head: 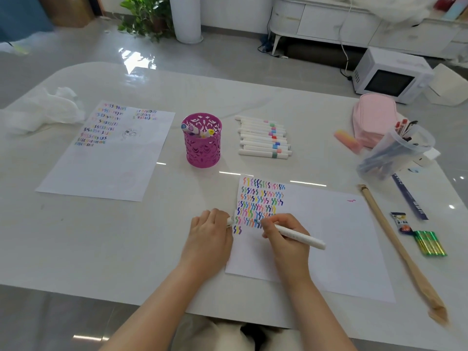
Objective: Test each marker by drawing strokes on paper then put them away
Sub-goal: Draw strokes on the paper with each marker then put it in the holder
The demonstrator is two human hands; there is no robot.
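Note:
My right hand [286, 239] grips a white marker [301, 236] with its tip down on the near sheet of paper [336, 239], among rows of coloured zigzag strokes [260, 201]. My left hand [210, 234] rests at the paper's left edge with its fingers curled round a small white cap [229, 221]. A row of several white markers [263, 137] lies on the table beyond the paper. The pink cut-out pen cup [202, 143] to their left holds a few markers.
A second sheet with strokes [109, 153] lies at the left, crumpled tissue [48, 107] behind it. At the right are a clear jug of pens [395, 153], a pink pouch [374, 117], a long wooden stick [397, 247], a green packet [430, 243] and a ruler [410, 198].

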